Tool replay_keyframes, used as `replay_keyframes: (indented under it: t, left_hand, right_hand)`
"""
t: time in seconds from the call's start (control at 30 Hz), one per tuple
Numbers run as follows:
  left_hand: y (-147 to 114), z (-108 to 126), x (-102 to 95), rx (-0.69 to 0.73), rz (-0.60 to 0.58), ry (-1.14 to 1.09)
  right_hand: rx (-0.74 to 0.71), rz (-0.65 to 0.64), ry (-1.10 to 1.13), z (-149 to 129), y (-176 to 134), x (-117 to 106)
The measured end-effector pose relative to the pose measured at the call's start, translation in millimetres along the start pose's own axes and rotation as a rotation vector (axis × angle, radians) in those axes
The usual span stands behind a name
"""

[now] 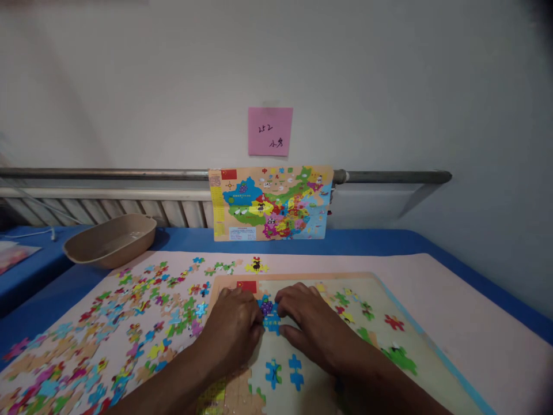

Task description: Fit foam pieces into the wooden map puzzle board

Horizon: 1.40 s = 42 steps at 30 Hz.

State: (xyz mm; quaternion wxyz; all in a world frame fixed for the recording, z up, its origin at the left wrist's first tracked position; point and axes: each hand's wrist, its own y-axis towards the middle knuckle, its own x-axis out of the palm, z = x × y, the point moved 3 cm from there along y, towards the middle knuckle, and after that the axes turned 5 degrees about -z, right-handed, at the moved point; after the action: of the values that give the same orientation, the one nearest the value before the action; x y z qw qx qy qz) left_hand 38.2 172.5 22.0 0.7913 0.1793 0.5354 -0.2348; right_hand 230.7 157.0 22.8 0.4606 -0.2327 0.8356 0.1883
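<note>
Far out to the left of the left hand, a tan basin [110, 239] sits on the blue surface [30, 276]. Closer in, a wide scatter of loose puzzle pieces [108, 334] covers the pink mat [453, 311] all the way up to the left hand's wrist.

Now the left hand [233, 329] itself: palm down on the puzzle board [389, 357], fingers curled in close, their tips pressing on the left edge of a blue cluster of pieces [269, 316]. It clamps nothing; it only pushes flat against the cluster. Just above its knuckles, a red flag patch [246, 286] marks the board's top corner.

That blue cluster lies right between the two hands, touched from both sides, on the upper left part of the board.

The right hand [313, 325] mirrors the other: palm down, fingers bent and narrow, tips on the cluster's right edge, thumb lying along the board below it. Whether a piece is pinched under the fingers, I cannot tell.

Below and between the wrists, two blue pieces [283, 372] lie apart from the cluster. To the right of the right hand, green pieces [400, 357] and a red piece [394, 321] rest on the board.

Straight beyond both hands, a colourful map picture [271, 203] leans against the wall under a grey pipe [129, 173], with a pink note [270, 131] stuck above it.
</note>
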Motion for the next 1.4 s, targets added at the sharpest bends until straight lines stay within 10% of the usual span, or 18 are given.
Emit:
replay_keyframes:
  t: [1.4]
  left_hand:
    - [-1.2,0.4,1.9,0.034,-0.005,-0.015]
  right_hand:
    - [-0.082,0.038,0.017,0.3,-0.9,1.8]
